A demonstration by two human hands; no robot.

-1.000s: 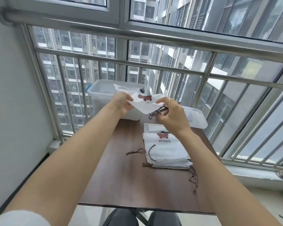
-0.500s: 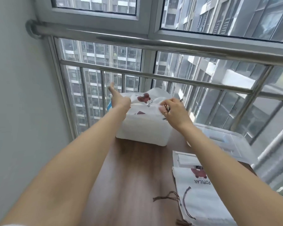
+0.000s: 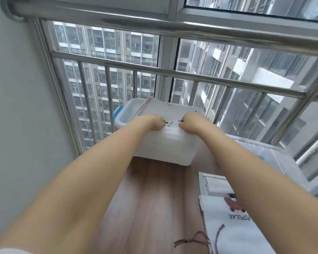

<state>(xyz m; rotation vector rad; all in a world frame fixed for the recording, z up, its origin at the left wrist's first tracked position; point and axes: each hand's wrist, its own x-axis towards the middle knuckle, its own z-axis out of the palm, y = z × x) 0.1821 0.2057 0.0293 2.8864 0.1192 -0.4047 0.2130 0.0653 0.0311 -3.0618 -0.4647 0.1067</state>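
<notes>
Hands curled: left hand (image 3: 153, 122), right hand (image 3: 192, 124) pinch white pouch (image 3: 170, 114) over bin (image 3: 163, 149)

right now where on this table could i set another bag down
Bare wood of the table lies in front of the bin, left of the bag stack. The right side is crowded: bag stack, loose cords and the clear lid.

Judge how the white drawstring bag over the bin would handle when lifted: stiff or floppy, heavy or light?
Probably floppy: the drawstring bag looks like thin cloth, pinched near its cords by the left hand and right hand. Likely light, since finger pinches seem enough. Unlikely to roll: a similar bag lies flat on the table.
</notes>
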